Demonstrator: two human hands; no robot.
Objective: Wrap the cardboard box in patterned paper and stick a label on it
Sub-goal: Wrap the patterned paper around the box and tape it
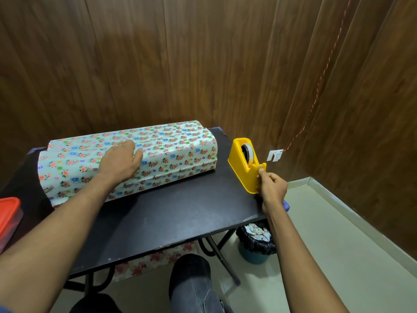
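The long box lies across the black table [180, 213], covered by floral patterned paper [180, 152] whose ends stick out past it. My left hand [121, 161] presses flat on top of the paper, fingers straight, near the overlapping edge. A yellow tape dispenser [244, 163] with a roll of tape stands at the table's right edge. My right hand [272, 188] is at the dispenser's front, its thumb and fingers curled and pinching at the tape end by the cutter. No label is in view.
A red-lidded plastic container [8, 220] sits at the table's left edge. Under the table stands a bin lined with a black bag [256, 243], holding paper scraps, and more floral paper [153, 260] lies on the floor. Wooden walls close the back and right.
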